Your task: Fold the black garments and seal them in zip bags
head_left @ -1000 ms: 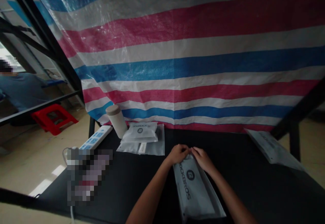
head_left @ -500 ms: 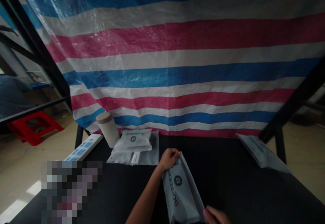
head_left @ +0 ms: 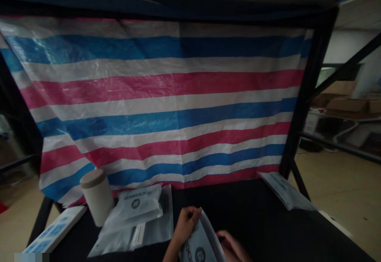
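Back against the grey ROCKBROS pouch [head_left: 200, 246] comes the right hand [head_left: 232, 247], its grip unclear; the left hand [head_left: 186, 226] pinches the far end, long axis pointing straight ahead.

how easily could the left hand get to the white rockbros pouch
Probably yes: nothing stands between the left hand and the white pouch, though that hand holds the printed packet.

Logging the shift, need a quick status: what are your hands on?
Left hand pinching top of ROCKBROS pouch. Right hand at its right edge. Clear bag beside left hand.
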A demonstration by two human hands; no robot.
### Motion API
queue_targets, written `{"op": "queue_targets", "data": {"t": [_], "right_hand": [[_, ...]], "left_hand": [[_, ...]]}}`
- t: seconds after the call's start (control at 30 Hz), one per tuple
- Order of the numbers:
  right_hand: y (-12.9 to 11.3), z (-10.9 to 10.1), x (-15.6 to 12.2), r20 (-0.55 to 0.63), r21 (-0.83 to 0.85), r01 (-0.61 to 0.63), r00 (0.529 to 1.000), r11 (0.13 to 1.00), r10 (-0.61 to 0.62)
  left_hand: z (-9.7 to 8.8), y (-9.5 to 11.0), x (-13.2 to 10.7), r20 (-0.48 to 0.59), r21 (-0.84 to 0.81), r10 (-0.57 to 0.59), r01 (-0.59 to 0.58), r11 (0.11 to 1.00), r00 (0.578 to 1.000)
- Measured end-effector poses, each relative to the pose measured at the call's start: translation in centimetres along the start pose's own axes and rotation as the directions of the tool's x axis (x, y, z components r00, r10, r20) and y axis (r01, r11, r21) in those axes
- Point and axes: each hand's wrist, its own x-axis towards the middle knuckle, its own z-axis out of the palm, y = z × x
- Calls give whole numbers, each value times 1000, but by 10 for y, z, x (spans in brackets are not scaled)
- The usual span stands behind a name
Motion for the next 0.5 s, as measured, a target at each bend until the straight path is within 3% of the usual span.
{"op": "queue_targets", "data": {"t": [0.17, 0.33, 0.5], "right_hand": [[-25, -6, 31, 23, -150, 115, 993, 982, -112], [-47, -7, 56, 231, -331, 107, 973, 937, -30], [-33, 2, 61, 147, -320, 10, 988, 947, 39]], "left_hand": [[-1, 7, -2, -29, -5, 12, -12, 1000, 1000], [-3, 7, -3, -45, -33, 34, -35, 999, 998], [-4, 2, -4, -37, -39, -2, 1, 999, 999]]}}
